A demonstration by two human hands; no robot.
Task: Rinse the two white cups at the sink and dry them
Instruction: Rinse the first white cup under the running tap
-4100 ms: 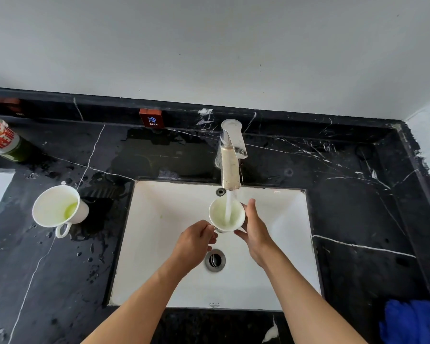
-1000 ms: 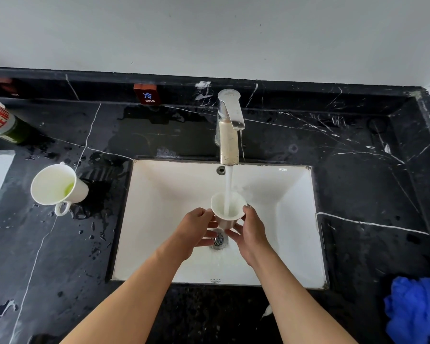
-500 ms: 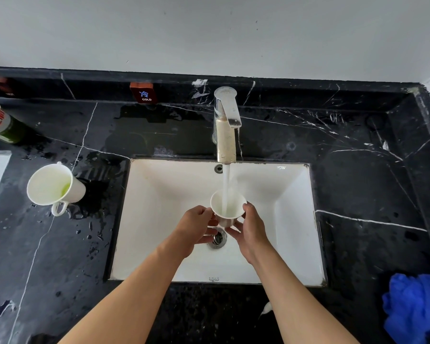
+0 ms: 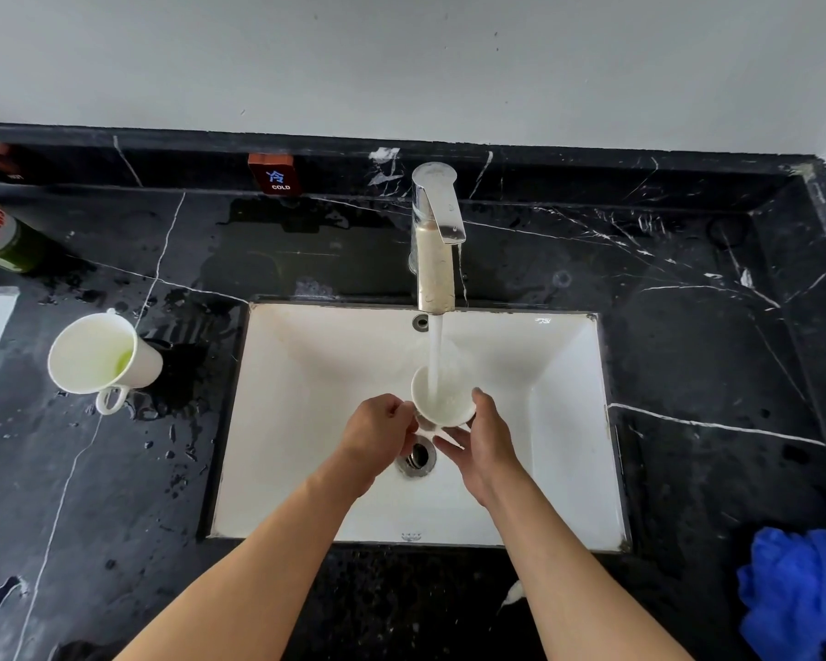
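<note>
Both hands, the left hand (image 4: 377, 434) and right hand (image 4: 485, 438), grip one cup (image 4: 442, 398) under the tap (image 4: 434, 240); a second cup (image 4: 101, 355) and a blue cloth (image 4: 802, 593) sit on the table (image 4: 711, 374).

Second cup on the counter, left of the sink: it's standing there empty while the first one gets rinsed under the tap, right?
Not empty. The head view shows the second cup holding a little green liquid. It does stand on the counter left of the sink while both hands hold the first cup under the running tap.

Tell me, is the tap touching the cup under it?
Apart. The head view shows the tap ending well above the cup, with only the water stream bridging the gap.
</note>
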